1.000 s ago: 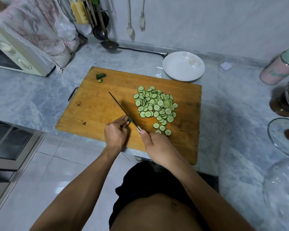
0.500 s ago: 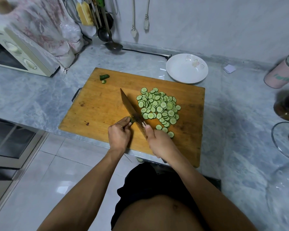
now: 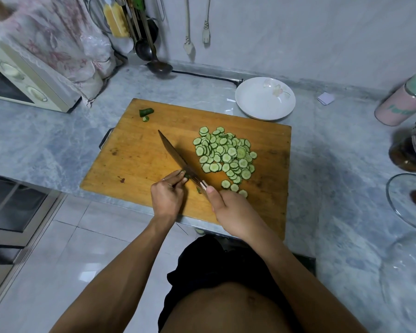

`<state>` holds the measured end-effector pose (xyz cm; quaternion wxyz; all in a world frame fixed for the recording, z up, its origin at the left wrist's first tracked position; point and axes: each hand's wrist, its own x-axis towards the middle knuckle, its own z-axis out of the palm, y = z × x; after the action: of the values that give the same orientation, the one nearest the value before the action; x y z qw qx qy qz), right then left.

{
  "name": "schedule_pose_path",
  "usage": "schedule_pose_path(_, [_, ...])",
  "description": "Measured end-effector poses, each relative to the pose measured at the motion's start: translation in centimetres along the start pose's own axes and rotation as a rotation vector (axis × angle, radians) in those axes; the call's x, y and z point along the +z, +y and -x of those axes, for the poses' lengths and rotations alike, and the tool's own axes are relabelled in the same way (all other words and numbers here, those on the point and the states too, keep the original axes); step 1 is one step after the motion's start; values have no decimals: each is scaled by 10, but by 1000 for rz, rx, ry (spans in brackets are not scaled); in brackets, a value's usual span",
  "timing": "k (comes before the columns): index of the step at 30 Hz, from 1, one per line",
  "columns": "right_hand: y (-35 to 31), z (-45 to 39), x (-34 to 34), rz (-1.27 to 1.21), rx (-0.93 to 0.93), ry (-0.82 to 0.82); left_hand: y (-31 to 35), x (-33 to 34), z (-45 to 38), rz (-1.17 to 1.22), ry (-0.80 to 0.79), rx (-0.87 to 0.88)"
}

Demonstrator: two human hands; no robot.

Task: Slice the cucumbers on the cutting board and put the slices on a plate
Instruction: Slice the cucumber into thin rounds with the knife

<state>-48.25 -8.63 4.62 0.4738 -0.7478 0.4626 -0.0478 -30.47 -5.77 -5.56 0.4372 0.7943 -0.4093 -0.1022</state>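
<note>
We are at the cutting board (image 3: 135,164), which lies on the grey worktop (image 3: 46,140), and our left hand (image 3: 167,200) pinches the last small stub of cucumber (image 3: 185,175) between curled fingertips, right against the blade. Our right hand (image 3: 233,212) is wrapped round the handle of the knife (image 3: 175,155), whose blade runs away from us across the board with its tip pointing up and to the left. The cucumber slices (image 3: 223,155) sit heaped just right of the blade, with a few strays trailing toward our right hand. We judge them thin, wet and light, likely to cling to the blade and to each other, so they would be best scooped up in a bunch rather than picked up one by one. The stub is short and probably slick, leaving little room for fingertips beside the edge. The white plate (image 3: 265,98) waits just past the far right corner of the board, its rim overlapping the board's edge, with nothing between it and the heap. Two cut-off ends (image 3: 146,112) lie at the far left corner. A pink canister (image 3: 404,102), a dark jar (image 3: 411,150) and a glass lid (image 3: 411,203) stand off to the right, well clear of the board.
</note>
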Motion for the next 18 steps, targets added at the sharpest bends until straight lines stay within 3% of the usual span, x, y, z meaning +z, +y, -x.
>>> schedule_pose_path(18, [1,1,1,82,-1,-10,2,4,-1,134,51,-150])
